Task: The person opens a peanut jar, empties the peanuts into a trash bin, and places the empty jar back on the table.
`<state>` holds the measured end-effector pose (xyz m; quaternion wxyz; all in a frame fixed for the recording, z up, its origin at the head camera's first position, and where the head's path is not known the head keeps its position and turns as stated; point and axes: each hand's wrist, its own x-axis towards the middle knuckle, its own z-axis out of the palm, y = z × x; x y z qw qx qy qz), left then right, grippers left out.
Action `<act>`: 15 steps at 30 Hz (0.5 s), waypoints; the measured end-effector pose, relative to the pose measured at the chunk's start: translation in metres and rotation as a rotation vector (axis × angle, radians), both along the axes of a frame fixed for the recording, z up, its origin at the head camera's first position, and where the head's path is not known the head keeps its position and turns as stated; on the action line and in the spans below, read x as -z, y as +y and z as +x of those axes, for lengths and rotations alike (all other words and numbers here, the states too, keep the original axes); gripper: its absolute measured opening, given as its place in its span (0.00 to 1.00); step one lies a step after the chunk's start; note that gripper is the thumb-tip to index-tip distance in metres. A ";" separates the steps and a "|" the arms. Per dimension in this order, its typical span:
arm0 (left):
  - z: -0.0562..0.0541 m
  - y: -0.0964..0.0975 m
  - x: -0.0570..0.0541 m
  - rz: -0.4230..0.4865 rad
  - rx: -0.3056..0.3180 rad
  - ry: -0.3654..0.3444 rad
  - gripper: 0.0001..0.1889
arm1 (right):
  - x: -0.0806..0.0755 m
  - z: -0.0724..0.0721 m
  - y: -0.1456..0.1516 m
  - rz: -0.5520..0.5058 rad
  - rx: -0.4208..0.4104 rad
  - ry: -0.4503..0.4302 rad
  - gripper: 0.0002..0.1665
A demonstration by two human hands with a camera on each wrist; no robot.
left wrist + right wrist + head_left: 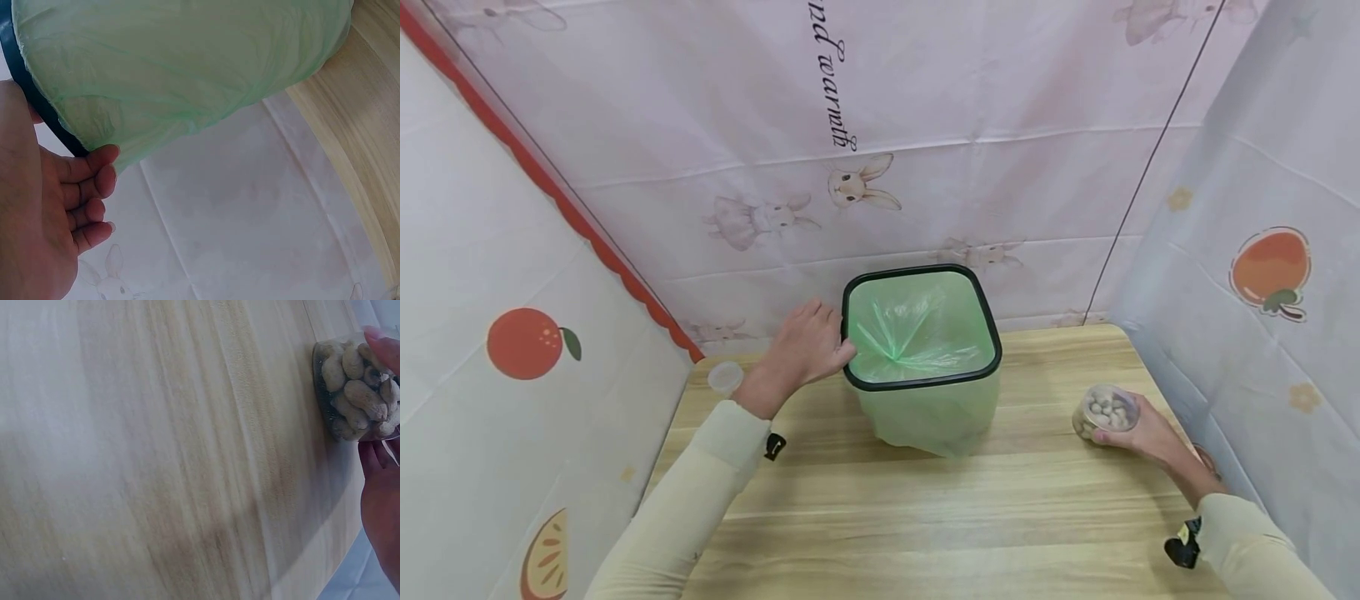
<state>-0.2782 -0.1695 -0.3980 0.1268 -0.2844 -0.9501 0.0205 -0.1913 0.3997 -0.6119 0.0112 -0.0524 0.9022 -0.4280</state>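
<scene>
Left hand pinches bin rim; right hand grips peanut jar. Steady the rim; hold the jar upright.

We find the head view bright, the wrist views dimmer, soft shadows and glare on the counter.

Head-high, one camera looks forward and down over bench and backdrop. The left wrist's peers closely past the left hand at the bin, which both share; the right wrist's faces the bench close up, its right edge sharing the peanut jar with the head view.
</scene>
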 end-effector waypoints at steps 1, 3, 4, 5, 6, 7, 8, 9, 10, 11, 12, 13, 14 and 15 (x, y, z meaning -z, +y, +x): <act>0.000 0.000 0.000 0.000 -0.001 -0.002 0.18 | 0.001 0.000 0.000 -0.022 -0.014 0.014 0.42; 0.000 0.000 0.000 -0.001 -0.003 -0.007 0.18 | 0.005 0.000 0.001 -0.052 -0.038 0.040 0.42; -0.001 0.000 0.000 -0.001 -0.004 -0.011 0.18 | 0.007 0.001 0.001 -0.055 -0.043 0.050 0.43; -0.001 0.000 0.000 0.000 -0.004 -0.016 0.18 | 0.008 0.001 0.001 -0.049 -0.045 0.056 0.45; -0.001 0.000 0.000 -0.003 -0.003 -0.022 0.18 | 0.010 0.002 0.001 -0.048 -0.045 0.054 0.46; -0.002 0.001 0.000 -0.005 -0.001 -0.027 0.18 | 0.011 0.002 0.001 -0.046 -0.046 0.050 0.47; -0.002 0.001 0.000 -0.008 0.001 -0.031 0.18 | 0.012 0.002 0.002 -0.043 -0.043 0.044 0.47; -0.002 0.001 0.000 -0.011 0.003 -0.033 0.18 | 0.013 0.003 0.002 -0.039 -0.042 0.035 0.48; -0.002 0.001 0.000 -0.015 0.004 -0.035 0.18 | 0.013 0.003 0.002 -0.038 -0.037 0.026 0.47; -0.003 0.001 0.000 -0.017 0.005 -0.037 0.18 | 0.013 0.003 0.002 -0.036 -0.032 0.018 0.47; -0.003 0.001 -0.001 -0.020 0.007 -0.035 0.18 | 0.013 0.003 0.001 -0.036 -0.026 0.011 0.47; -0.003 0.001 -0.001 -0.020 0.007 -0.033 0.18 | 0.012 0.003 0.001 -0.030 -0.028 0.009 0.47; -0.003 0.001 -0.001 -0.020 0.006 -0.031 0.18 | 0.011 0.003 0.001 -0.022 -0.029 0.009 0.47; -0.003 0.001 -0.001 -0.020 0.008 -0.029 0.18 | 0.010 0.002 0.000 -0.011 -0.026 0.009 0.47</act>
